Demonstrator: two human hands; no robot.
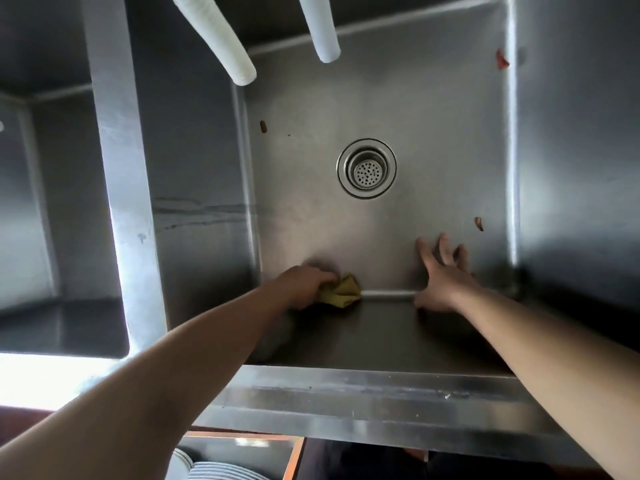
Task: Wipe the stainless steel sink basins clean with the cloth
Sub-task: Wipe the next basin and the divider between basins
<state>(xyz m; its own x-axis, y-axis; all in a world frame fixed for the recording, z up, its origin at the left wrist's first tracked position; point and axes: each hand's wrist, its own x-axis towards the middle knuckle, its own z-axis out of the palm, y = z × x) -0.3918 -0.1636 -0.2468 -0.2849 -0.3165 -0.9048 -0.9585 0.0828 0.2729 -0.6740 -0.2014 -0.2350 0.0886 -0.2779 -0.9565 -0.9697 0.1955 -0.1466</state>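
While I lean over the sink basin [398, 109], my left hand [304, 284] grips the bunched yellow cloth [341, 292] at the lower centre of the frame, pressing it into the seam where the basin floor meets the near wall. My right hand [441, 275], just right of the cloth and apart from it, lies wide with fingers spread and straight, flat against the floor, holding nothing. The round perforated drain strainer [366, 168] sits mid-frame, above both hands. Small brownish scraps, possibly food residue, lie at left [263, 126] and right [479, 223] of the floor; a red scrap [501, 59] clings at upper right. Two white corrugated hoses [221, 43] hang in from the upper edge. A second basin [52, 202] occupies the left of the frame.
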